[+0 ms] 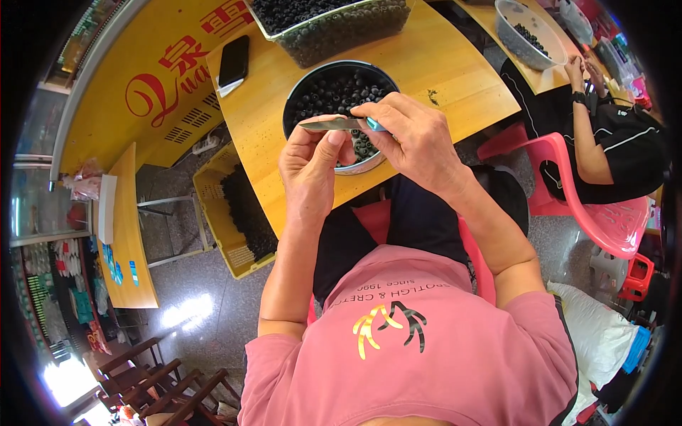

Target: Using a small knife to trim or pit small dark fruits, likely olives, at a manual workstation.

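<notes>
My right hand (412, 135) grips a small knife (332, 124) by its blue handle, the blade pointing left. Across from it, my left hand (309, 160) is closed just under the blade, thumb and fingers pinched together. Whatever they hold is hidden behind the fingers. Both hands are over the near part of a round bowl (364, 168), which stands at the table's near edge. Small dark round fruits (332, 91) fill the bowl, and some paler greenish ones show at its near side.
On the wooden table (455, 85), a clear plastic tub (341, 39) of dark fruits stands beyond the bowl. A black phone (234, 60) lies at the left. A yellow crate (234, 255) with dark contents sits on the floor. At right, another person (604, 142) works beside a pink chair (568, 170).
</notes>
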Motion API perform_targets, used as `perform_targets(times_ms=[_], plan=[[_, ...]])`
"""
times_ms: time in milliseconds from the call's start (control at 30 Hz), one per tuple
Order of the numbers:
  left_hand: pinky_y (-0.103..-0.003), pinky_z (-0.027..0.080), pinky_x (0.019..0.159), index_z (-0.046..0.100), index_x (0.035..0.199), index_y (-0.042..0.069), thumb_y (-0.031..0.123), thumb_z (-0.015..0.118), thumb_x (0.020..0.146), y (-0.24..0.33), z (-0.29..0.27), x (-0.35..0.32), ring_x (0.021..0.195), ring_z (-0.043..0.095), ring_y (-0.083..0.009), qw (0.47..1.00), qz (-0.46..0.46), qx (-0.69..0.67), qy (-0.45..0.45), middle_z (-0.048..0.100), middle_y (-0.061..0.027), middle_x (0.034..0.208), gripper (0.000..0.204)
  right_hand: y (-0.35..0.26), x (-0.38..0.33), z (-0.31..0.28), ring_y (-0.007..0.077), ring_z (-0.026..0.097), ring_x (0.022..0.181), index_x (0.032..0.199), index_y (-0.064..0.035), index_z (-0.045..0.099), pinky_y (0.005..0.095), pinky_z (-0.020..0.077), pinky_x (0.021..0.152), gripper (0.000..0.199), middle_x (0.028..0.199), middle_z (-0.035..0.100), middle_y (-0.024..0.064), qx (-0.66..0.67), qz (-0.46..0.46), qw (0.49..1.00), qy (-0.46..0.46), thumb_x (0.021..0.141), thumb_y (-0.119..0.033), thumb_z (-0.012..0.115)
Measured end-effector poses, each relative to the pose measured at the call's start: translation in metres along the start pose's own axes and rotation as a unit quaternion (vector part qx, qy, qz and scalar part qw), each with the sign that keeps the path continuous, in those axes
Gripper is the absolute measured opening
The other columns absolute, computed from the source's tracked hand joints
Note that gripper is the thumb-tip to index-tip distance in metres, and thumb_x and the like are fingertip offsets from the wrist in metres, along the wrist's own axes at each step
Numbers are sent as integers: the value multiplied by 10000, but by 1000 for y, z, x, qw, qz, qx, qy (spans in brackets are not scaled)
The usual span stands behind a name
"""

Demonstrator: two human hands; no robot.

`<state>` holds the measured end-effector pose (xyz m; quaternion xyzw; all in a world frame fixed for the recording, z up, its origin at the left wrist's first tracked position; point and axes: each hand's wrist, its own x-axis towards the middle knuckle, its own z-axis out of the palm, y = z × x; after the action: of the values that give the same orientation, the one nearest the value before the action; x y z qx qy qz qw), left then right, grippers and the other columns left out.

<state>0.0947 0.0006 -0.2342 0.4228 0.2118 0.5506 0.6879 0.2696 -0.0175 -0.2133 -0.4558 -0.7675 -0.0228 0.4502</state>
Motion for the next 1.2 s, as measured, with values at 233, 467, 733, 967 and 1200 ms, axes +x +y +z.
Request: perform_targets(times_ms=[233,467,733,967,1200], plan=[[-238,482,609,648,1049,-31,50,652,897,6,0,-1,671,609,-139,1000,-10,-16,5,665,-97,873,173,4,0,2,210,615,672,951,-24,667,300,474,599,167,798,634,82,19,94,995,-4,869,-169,686],[-221,470,616,680,1080,-10,26,651,891,-2,-1,-4,672,591,-108,996,36,74,43,651,-54,864,194,-19,14,-2,44,524,708,888,-25,659,216,423,621,214,781,616,-15,343,296,887,-94,929,-235,657],[-204,499,653,661,1061,-21,-25,638,884,20,-14,-12,724,611,-98,989,70,128,-10,634,-66,909,178,-28,19,8,52,578,789,966,-16,649,203,457,714,196,823,629,-17,470,332,812,-99,943,-209,631],[-205,470,748,641,1056,25,13,663,873,64,-102,-24,848,576,-87,896,170,341,229,619,-33,965,184,-3,8,-5,77,595,788,989,15,659,214,481,740,256,834,642,21,404,373,833,-56,922,-233,662],[-255,458,780,657,1038,43,49,676,856,68,-108,-17,910,567,-148,818,179,504,212,602,-58,1025,183,7,-1,-5,15,471,641,959,-31,660,170,345,554,220,796,625,-10,385,353,852,-36,926,-249,658]])
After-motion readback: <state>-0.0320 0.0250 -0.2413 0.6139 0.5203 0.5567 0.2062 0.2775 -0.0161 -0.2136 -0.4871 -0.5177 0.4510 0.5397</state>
